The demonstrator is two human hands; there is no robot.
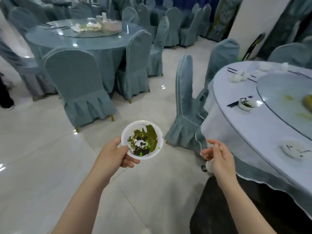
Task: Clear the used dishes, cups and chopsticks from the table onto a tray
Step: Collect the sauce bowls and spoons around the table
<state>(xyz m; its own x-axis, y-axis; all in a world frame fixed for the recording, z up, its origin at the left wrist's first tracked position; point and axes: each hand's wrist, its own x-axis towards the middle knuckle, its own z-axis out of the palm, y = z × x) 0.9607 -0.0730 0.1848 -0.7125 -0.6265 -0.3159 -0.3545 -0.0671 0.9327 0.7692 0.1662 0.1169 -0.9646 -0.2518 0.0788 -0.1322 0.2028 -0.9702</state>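
The left hand (116, 154) holds a small white bowl (142, 139) by its near rim, thumb on the edge and fingers curled under it. The bowl is kept level over the floor, away from the surface (236, 132), probably so that the leftovers do not spill while it is carried; no tray is in view. Inside it there is a smear of dark green and black sauce with some bright green bits, so it is clearly used.

The right hand (217, 154) has its fingers curled around a thin pale stick (220, 148), perhaps a chopstick, and something white and round (209, 166) shows under the palm; I cannot tell what it is.

On the surface more things wait: a dirty bowl (246, 103) with dark chopsticks (236, 102) near the left edge, and a small white dish (293, 148) close to the near edge.
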